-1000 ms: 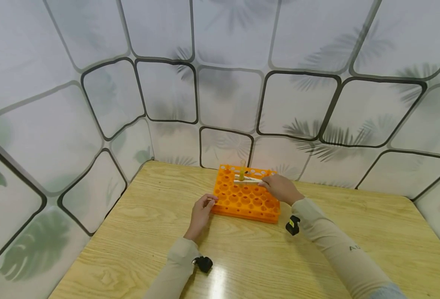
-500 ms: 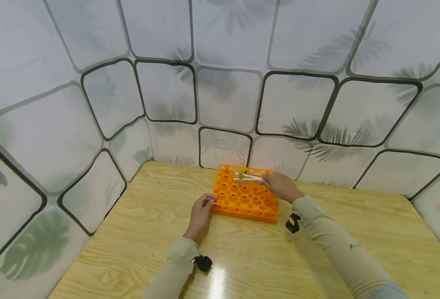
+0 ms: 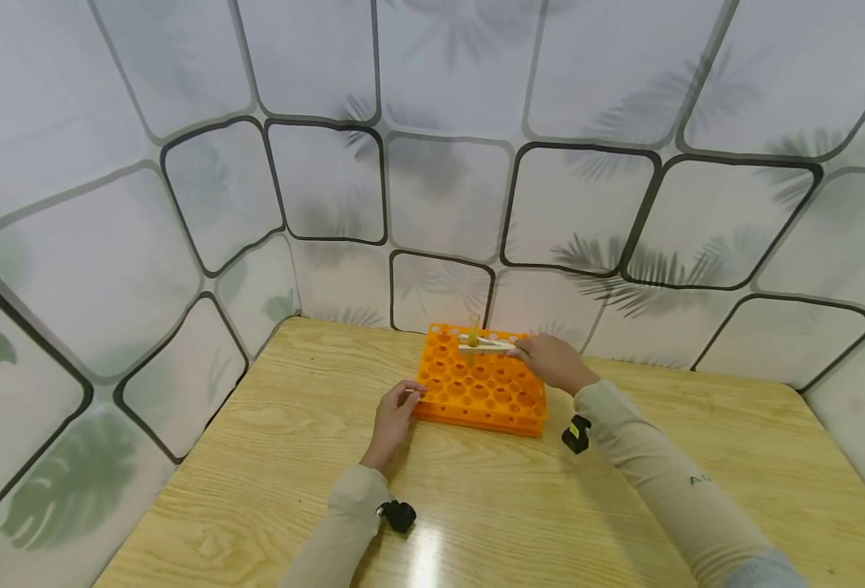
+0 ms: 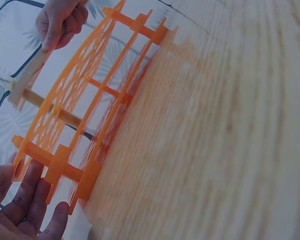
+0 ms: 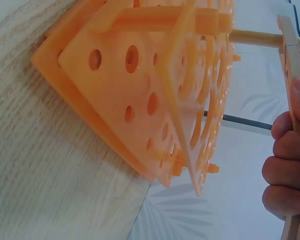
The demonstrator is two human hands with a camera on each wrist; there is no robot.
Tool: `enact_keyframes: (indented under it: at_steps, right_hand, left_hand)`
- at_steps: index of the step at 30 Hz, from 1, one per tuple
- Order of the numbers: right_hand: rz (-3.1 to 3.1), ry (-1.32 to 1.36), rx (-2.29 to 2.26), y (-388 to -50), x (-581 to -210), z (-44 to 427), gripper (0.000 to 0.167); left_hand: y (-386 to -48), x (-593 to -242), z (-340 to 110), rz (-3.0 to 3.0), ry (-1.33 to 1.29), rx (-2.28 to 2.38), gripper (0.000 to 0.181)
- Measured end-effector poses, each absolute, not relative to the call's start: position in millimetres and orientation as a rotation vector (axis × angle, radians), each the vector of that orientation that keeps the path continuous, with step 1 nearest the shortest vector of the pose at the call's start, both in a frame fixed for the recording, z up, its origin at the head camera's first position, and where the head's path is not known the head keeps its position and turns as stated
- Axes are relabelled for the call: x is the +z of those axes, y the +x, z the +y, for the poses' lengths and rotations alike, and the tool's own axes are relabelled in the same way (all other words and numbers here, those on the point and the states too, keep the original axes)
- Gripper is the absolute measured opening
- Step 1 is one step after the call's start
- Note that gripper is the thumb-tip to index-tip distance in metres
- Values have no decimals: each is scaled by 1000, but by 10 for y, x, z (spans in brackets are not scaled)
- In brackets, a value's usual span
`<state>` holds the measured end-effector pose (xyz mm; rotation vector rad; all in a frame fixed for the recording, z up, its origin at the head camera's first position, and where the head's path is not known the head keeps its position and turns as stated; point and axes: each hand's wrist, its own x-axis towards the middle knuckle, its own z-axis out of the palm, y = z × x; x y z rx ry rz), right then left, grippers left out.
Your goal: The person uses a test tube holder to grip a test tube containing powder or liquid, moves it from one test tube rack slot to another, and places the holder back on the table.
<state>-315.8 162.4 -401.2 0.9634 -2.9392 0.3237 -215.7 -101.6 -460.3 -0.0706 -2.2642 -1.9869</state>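
Below centre in the head view, the test tube stands upright, mouth apparently up, lower end in the orange rack; the right hand grips its wooden clamp, the left hand the rack.

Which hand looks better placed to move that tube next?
Probably the right hand: it grips the wooden clamp, which has the tube in its jaws. The left hand holds the left end of the orange rack, away from the tube.
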Motion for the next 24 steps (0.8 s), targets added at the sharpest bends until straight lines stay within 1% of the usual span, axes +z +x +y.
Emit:
enact_keyframes:
  at_steps: [6,12,17,24]
  right_hand:
    - [-3001,906,428,-3148,-3925,1610,36]
    - [-3002,900,424,-3159,-3906,1615,36]
    - [-2991,908,434,-3124,-3857,1612,35]
    - [-2986,893,437,-3097,-3797,1595,36]
  left_hand:
    - [-2301,-4838,-1036,-2258,-44,-1965,21]
    - [-2325,-4896,-1039,-2269,-34,-1946,21]
    - [-2296,-4844,-1036,-2263,-32,-1967,21]
    - [-2125,-4554,-1008,-2269,-48,-1989,21]
